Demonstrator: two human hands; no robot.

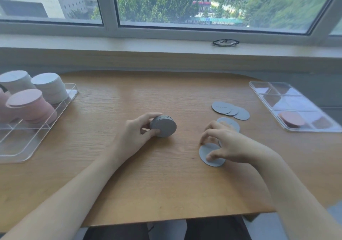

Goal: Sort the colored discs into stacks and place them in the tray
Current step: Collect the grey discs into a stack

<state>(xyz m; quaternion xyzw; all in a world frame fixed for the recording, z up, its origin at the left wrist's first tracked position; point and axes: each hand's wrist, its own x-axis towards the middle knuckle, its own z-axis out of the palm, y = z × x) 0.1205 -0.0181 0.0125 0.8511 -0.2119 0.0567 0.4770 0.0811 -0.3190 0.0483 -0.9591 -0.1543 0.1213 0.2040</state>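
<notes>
Head view: my left grip [137,134] is curled round a grey disc stack [163,126] mid-bench [129,184]; my right grip [226,140] pinches one grey disc [207,153] lying flat. Clear tray [20,147] left holds pink and white stacks.

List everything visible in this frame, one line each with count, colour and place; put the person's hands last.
held stack: one, grey discs, table centre
loose discs: several, grey, right of centre, overlapping
near disc: one, grey, under right fingertips
left tray: one, clear, table's left edge
white stacks: two, in left tray
pink stacks: at least one, in left tray
right tray: one, clear, holds pink discs
glasses: one pair, dark, windowsill
table: one, wooden
left hand: grips held stack
right hand: pinches near disc
</notes>
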